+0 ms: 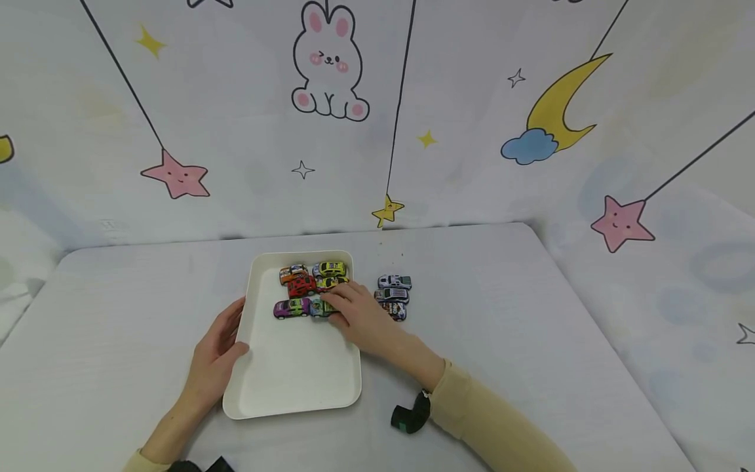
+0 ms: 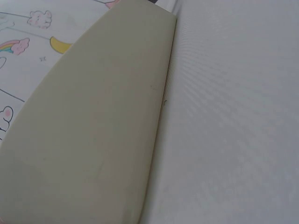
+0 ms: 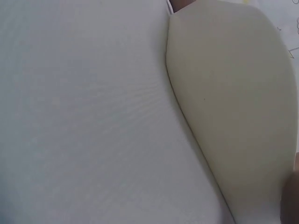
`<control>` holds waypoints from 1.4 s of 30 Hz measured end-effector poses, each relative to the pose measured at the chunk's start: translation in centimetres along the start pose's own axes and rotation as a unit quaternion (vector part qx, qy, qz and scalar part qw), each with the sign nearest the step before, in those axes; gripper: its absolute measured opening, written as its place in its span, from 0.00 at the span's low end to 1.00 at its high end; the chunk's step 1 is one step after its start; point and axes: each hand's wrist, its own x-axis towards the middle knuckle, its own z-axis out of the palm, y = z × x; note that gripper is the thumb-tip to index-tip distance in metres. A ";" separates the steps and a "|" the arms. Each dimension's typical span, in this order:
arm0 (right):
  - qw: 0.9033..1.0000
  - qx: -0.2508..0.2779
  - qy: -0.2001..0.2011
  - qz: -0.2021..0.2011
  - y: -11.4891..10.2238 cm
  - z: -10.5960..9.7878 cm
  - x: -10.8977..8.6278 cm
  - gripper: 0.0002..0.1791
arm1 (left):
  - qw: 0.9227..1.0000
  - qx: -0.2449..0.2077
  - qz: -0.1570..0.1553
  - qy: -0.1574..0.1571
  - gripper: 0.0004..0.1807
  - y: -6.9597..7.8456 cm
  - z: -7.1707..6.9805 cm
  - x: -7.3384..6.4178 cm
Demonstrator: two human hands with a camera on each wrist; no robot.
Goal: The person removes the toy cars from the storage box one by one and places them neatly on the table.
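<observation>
A white tray [image 1: 295,373] lies on the table with several small toy cars in its far half. My left hand [image 1: 212,360] grips its left rim, thumb over the edge. Over the right rim reaches my right hand [image 1: 366,321], its fingertips and thumb pinching a green toy car [image 1: 316,307], partly hidden by them. Touching that car's left end is a purple and green car [image 1: 289,308]. Behind stand a red car [image 1: 302,285], an orange one [image 1: 293,273] and two yellow ones [image 1: 329,269]. Both wrist views mostly show the tray's outer wall [image 2: 93,116] close up.
Right of the tray, three toy cars stand in a column: a white-green one [image 1: 394,282], a grey one [image 1: 392,295] and a dark one [image 1: 396,311] partly behind my right hand. A white cloth covers the table [image 1: 501,328]. A patterned curtain [image 1: 248,144] hangs behind.
</observation>
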 end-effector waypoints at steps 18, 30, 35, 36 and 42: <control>0.946 0.024 0.321 -0.047 3.6 -0.1 -3.8 0.18 | 1.000 -0.014 0.003 0.003 0.39 -0.1 0.2 0.2; 0.947 0.010 0.319 0.042 10.4 -1.5 -6.4 0.22 | 1.000 -0.013 0.010 0.008 0.38 -0.1 0.2 0.1; 0.967 -0.010 0.243 0.076 12.0 -2.0 -6.9 0.21 | 1.000 -0.013 0.012 0.008 0.38 -0.1 0.0 0.1; 0.969 -0.011 0.233 0.081 12.1 -1.9 -6.9 0.21 | 1.000 -0.011 0.011 0.008 0.38 -0.1 0.0 0.1; 0.972 -0.014 0.208 0.111 11.8 -1.8 -7.1 0.21 | 1.000 -0.008 0.008 0.002 0.38 -0.1 0.1 0.1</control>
